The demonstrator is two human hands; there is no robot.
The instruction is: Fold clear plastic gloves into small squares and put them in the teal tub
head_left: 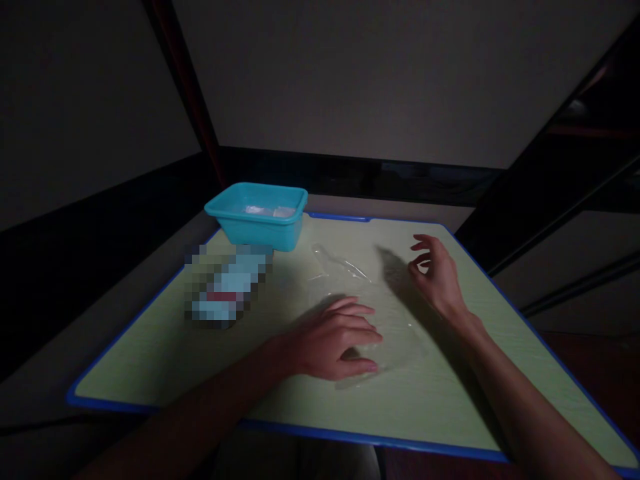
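A thin, clear plastic bag point(385, 307), wrinkled and see-through, lies spread on the pale green tabletop. My left hand point(335, 340) rests palm down over its near left part, fingers spread and apart, gripping nothing. My right hand point(440, 280) is raised above the table to the right of the bag. Its thumb and index finger curl together in a pinch, while the other fingers are loosely bent. Whatever is between those fingertips, if anything, is too small to make out.
A turquoise plastic basin point(265, 230) holding white items point(273, 211) stands at the table's back left. A pixelated, light-blue oblong item point(230, 287) lies in front of it. Blue edging point(380, 442) borders the table point(280, 400). Dark panels point(350, 87) rise behind.
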